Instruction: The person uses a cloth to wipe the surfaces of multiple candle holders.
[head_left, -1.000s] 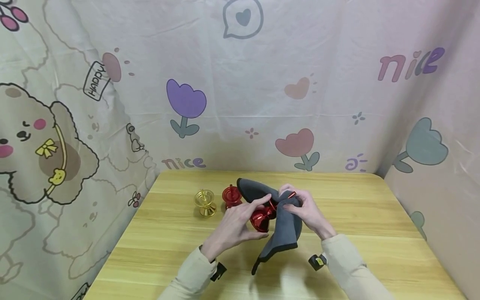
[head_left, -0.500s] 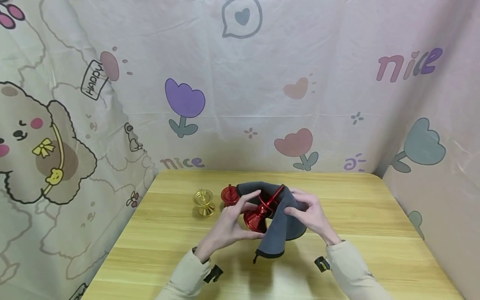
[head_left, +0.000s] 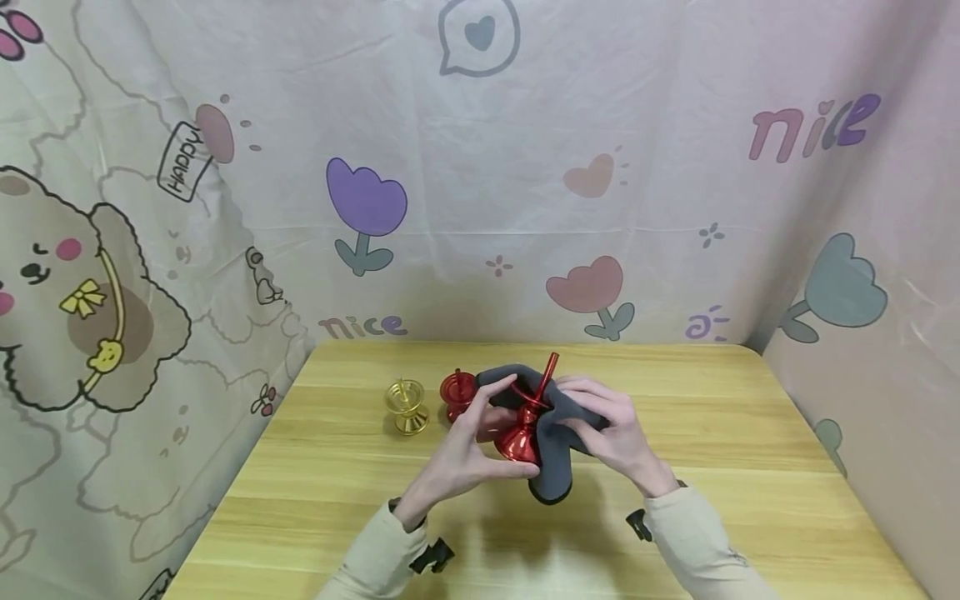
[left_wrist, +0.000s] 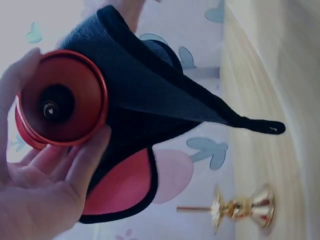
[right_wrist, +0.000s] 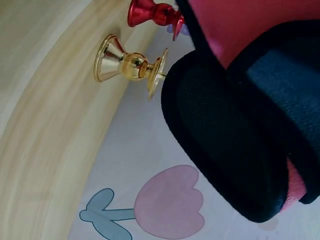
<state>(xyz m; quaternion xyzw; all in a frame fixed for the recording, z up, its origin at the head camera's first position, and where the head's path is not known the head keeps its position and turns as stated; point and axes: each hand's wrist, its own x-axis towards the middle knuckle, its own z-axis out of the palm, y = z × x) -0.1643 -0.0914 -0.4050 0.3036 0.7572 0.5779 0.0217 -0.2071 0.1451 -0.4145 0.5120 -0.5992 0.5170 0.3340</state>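
Note:
My left hand grips a shiny red metal candle holder by its flared base, fingers on one side and thumb on the other. The holder is raised over the table and leans a little, its thin red spike pointing up. In the left wrist view its round hollow underside faces the camera. A dark grey cloth with black edging is bunched around the holder's dish and stem, pinched in my right hand. The cloth's pink-red side and hanging loop show in the left wrist view.
Standing upright at the table's back left are a gold candle holder and a second red one, the latter partly behind my left hand. A wooden table spreads beneath, backed by a printed curtain.
The red holder has swung more upright, its spike rising out of the cloth. My right hand has turned and regathered the cloth, whose hanging flap now sits higher.

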